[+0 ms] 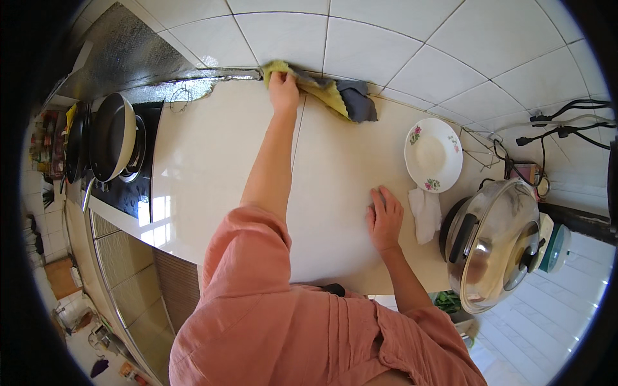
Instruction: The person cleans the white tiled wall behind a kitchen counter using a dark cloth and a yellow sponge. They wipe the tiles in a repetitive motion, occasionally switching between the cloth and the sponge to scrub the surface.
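Partly under left hand [284, 90], yellow-grey cloth [335, 95].

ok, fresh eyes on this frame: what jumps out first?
The left hand stretched to the counter's far edge, pressing a yellow and grey cloth against the tiled wall. The right hand lies flat on the countertop. At right, a flowered white plate and a big shiny pot lid.

one cleaning cloth [328, 93], one floral plate [433, 154], one white rag [425, 214], one lidded pot [492, 244], two pans [111, 136]
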A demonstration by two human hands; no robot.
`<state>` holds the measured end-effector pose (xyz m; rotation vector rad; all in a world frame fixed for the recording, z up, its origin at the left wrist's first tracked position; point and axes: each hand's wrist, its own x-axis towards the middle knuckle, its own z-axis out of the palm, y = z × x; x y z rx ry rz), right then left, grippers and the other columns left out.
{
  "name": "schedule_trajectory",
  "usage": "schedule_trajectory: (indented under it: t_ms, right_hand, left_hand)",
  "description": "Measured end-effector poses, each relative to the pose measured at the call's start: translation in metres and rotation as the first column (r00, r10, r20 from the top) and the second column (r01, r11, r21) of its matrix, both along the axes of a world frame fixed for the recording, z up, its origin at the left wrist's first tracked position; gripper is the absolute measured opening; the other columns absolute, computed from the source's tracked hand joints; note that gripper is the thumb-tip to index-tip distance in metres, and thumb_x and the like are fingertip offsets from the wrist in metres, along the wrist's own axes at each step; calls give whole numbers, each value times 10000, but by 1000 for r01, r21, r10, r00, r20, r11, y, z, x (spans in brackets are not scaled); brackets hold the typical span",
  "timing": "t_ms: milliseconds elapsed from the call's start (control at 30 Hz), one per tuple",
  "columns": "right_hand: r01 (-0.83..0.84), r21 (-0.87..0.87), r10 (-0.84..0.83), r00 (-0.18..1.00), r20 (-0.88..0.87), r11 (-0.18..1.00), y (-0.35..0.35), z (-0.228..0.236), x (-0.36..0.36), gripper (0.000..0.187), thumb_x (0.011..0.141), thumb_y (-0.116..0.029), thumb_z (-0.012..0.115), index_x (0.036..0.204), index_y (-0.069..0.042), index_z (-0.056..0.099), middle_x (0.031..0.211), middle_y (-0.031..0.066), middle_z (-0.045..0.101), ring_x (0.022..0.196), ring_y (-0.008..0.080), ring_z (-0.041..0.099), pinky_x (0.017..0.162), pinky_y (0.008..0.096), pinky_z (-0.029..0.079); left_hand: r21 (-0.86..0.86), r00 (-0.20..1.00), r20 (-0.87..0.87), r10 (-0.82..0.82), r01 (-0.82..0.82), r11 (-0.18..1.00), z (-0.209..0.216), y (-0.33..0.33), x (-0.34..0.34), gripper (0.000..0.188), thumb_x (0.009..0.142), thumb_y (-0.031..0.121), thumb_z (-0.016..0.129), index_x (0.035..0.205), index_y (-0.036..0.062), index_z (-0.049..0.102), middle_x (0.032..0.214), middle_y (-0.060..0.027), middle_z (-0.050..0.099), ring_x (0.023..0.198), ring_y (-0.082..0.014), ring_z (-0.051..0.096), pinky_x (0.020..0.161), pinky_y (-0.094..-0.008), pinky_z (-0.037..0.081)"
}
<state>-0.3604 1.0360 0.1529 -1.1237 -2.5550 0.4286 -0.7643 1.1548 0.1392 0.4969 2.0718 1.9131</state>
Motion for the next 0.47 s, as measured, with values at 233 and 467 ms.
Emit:
schedule_trajectory:
  t_ms: [233,467]
  right_hand:
    - [29,23,-28,1000,-6,999,3,-1,-1,526,878,-99,676,1396,-106,585,1458,141,531,1278,362,511,1075,498,391]
    - [9,33,-9,1000,18,999,1,-7,0,548,880,-143,698,1416,-134,582,1473,136,523,1279,350,525,1081,502,395]
  left_hand:
    - [43,995,-49,89,-87,995,43,1,-17,214,1012,172,562,1125,2,628,1042,-132,692,964,-289,632,892,-382,487]
    - [-177,1000,19,13,-10,984,40,-14,-42,295,1002,207,557,1234,36,620,1255,-204,687,1204,-416,608,1029,-468,456]
